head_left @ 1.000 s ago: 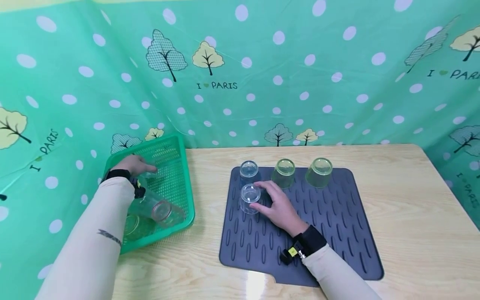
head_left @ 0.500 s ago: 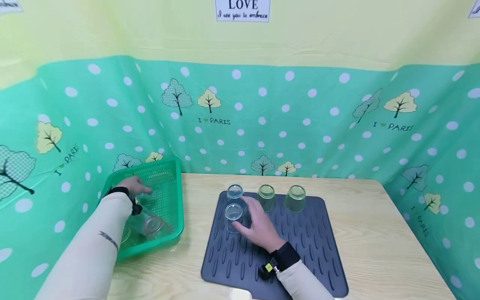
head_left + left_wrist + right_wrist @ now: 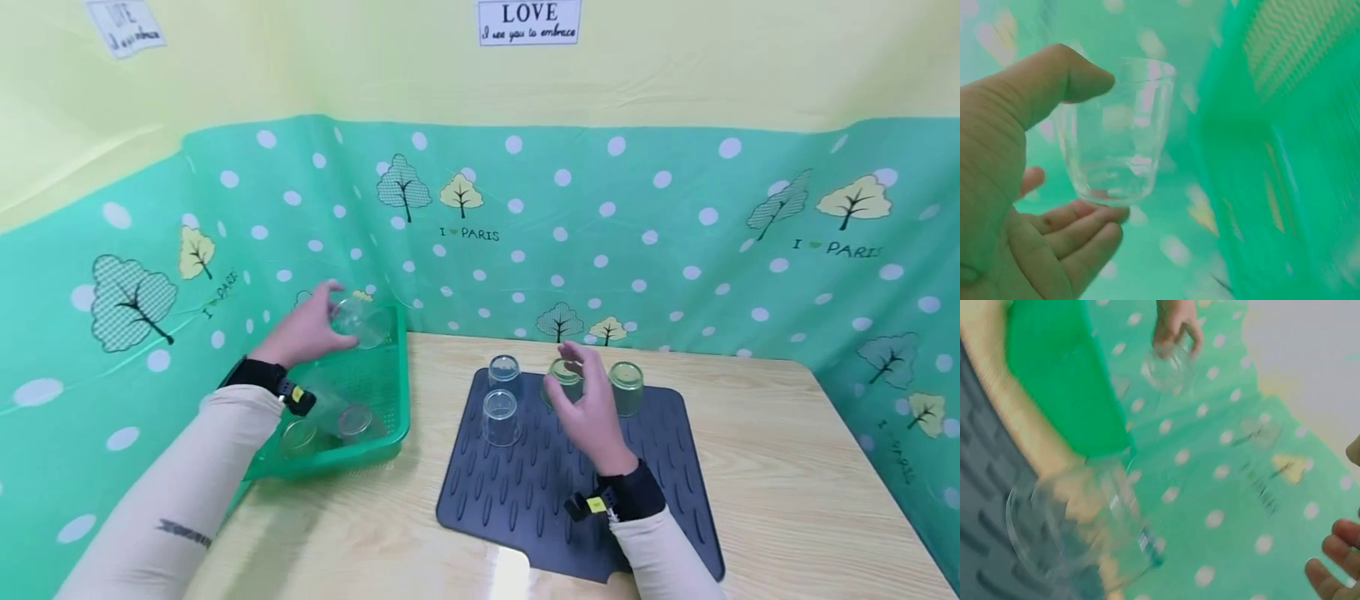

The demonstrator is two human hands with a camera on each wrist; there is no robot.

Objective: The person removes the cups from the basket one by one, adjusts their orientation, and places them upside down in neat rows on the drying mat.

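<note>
I have my left hand [image 3: 303, 333] lifted above the far rim of the green basket [image 3: 390, 417], its grip closed round a clear glass [image 3: 360, 322]: thumb on one side, fingers under the other, as the left wrist view shows [image 3: 1116, 134]. My right hand [image 3: 592, 408] hangs over the grey mat [image 3: 660, 492] with fingers loosely spread, holding nothing.

On the mat, right of the basket, four glasses stand upside down: two clear ones [image 3: 501, 417] nearest the basket, one behind the other, and two greenish ones [image 3: 626, 387] further right. Two more glasses [image 3: 352, 421] lie in the basket's near end, as far as I can tell through the mesh and blur.

I judge this the carry step: one glass out of the basket, bound for the mat. The next move calls for swinging it right, turning it mouth down, and setting it on a free patch of mat without knocking the standing ones.
</note>
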